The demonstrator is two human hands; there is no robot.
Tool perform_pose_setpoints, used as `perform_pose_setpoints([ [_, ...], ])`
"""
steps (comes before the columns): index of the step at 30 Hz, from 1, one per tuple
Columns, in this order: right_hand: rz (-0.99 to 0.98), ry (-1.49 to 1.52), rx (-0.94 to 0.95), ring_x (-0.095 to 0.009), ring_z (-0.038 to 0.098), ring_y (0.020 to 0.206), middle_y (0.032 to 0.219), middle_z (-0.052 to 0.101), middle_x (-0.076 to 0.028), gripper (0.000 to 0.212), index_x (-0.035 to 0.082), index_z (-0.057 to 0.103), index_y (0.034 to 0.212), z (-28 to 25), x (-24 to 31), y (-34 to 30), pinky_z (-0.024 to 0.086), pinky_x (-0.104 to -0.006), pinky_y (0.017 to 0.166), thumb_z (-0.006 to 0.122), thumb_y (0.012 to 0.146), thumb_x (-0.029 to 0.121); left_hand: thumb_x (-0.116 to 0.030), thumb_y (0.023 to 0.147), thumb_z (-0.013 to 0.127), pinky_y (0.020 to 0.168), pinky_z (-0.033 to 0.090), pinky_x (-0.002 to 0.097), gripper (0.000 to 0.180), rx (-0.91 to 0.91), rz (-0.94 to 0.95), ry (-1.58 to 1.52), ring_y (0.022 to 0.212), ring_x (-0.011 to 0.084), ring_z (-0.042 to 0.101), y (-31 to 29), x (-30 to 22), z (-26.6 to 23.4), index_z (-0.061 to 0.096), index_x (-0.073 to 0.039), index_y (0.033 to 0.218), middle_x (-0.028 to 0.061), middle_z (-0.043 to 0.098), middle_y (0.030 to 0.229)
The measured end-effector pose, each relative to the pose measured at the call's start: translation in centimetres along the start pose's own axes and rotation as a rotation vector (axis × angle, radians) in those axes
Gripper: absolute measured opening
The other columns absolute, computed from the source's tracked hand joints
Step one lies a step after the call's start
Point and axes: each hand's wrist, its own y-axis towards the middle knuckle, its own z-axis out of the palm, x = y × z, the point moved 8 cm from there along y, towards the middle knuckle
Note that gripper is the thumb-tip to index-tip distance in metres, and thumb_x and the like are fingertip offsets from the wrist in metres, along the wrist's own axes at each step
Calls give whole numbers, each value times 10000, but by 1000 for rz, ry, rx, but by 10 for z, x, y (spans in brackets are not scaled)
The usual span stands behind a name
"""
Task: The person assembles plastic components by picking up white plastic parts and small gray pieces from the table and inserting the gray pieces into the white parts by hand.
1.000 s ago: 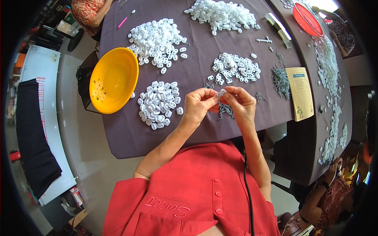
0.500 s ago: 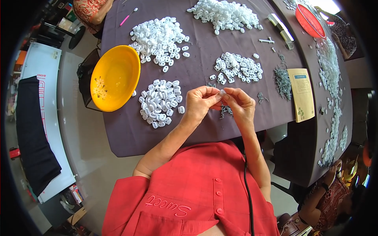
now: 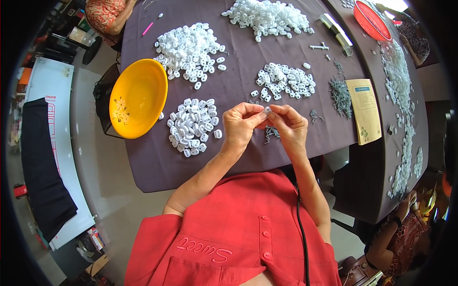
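Between my fingertips sits a small white oval plastic piece (image 3: pixel 267 110), mostly covered by the fingers. My left hand (image 3: pixel 242 125) pinches it from one side, thumb against forefinger. From the other side my right hand (image 3: pixel 289 125) pinches the same piece. Under the hands lies a little heap of small grey springs or screws (image 3: pixel 272 133), partly hidden. Just beyond, a pile of white oval pieces with holes (image 3: pixel 286 80) is spread on the cloth. Left of my left hand is another pile of white oval pieces (image 3: pixel 191 126), looking thicker and showing dark slots.
Larger heaps of white pieces (image 3: pixel 188 50) lie farther off. A yellow bowl (image 3: pixel 155 102) stands at the table's left edge. Right are grey small parts (image 3: pixel 340 97), a tan booklet (image 3: pixel 365 112) and a red basket (image 3: pixel 372 21). Another person's arm (image 3: pixel 124 21) is at the far left.
Both hands stay together around the white piece, with only slight finger movement. The whole view has shifted a little; the piles look the same.
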Motion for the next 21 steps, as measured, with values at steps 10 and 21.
perform_pose_setpoints([
  [10, -220, -230, 95, -111, 602, 846, 925, 598, -43, 278, -19, 578, 1033, 4, 17, -1, 505, -232, 724, 617, 767, -90, -15, 766, 667, 606, 499, 208, 114, -76, -56, -90, 712, 106, 629, 2, 11, -1, 645, -22, 878, 44, 664, 805],
  [21, -405, -490, 158, -165, 619, 737, 862, 593, -89, 285, -10, 577, 969, 9, 41, -1, 496, -262, 661, 626, 697, -79, -32, 808, 633, 636, 551, 269, 93, -32, -87, -87, 724, 147, 642, -1, 7, 9, 632, 17, 887, 93, 659, 808],
])
